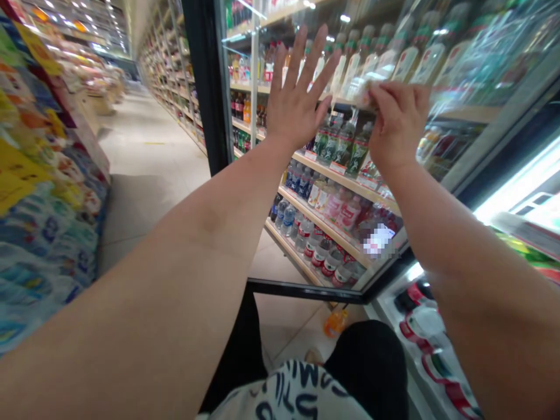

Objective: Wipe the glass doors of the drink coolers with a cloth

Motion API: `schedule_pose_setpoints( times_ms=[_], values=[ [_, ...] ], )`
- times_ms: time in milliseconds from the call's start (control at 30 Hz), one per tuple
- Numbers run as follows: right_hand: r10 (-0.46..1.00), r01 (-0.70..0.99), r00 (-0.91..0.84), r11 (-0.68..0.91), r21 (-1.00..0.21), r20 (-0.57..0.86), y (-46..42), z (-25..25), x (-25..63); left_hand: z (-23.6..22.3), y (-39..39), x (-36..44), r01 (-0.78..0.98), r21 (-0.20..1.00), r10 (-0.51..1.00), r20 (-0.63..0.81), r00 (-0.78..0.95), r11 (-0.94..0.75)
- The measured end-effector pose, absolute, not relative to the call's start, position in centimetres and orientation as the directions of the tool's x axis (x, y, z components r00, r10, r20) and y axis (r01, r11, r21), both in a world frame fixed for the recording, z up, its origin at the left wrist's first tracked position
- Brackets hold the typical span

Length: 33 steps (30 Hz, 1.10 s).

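Before me stands a glass cooler door (306, 287) with a black frame, swung open. My left hand (297, 96) is raised at the pane with its fingers spread and palm toward the glass, holding nothing. To its right, my right hand (396, 119) has its fingers pinched around a small crumpled pale wad (366, 96) at the glass. The wad is blurred and partly hidden by the fingers, so its material is unclear. Rows of drink bottles (343, 143) show through or reflect in the pane behind both hands.
Stacked packaged goods (48, 175) line the left side. An aisle floor (151, 151) runs off beside long shelves (168, 70). At lower right are bottles (426, 324) inside the lit cooler. An orange object (335, 322) shows low down near my knee.
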State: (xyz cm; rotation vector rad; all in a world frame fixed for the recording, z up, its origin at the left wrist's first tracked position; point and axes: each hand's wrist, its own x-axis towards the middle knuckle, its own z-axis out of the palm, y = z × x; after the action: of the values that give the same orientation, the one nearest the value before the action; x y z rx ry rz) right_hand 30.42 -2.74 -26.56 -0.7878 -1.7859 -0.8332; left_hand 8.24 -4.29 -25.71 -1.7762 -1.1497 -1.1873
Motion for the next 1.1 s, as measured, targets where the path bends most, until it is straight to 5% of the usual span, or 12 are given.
schedule_pose_setpoints(
  times_ms=[167,1100],
  values=[
    [0.135,0.819,-0.240,0.560,0.126,0.961,-2.2,-27.1,30.8,-26.0,-3.8,8.3,0.948,-0.170,0.228,0.945,0.234,-0.269],
    [0.144,0.807,-0.312,0.562,0.182,0.939,-1.6,-25.9,32.8,-25.8,-5.4,8.6,0.933,-0.108,0.272,0.940,0.208,-0.343]
  ],
)
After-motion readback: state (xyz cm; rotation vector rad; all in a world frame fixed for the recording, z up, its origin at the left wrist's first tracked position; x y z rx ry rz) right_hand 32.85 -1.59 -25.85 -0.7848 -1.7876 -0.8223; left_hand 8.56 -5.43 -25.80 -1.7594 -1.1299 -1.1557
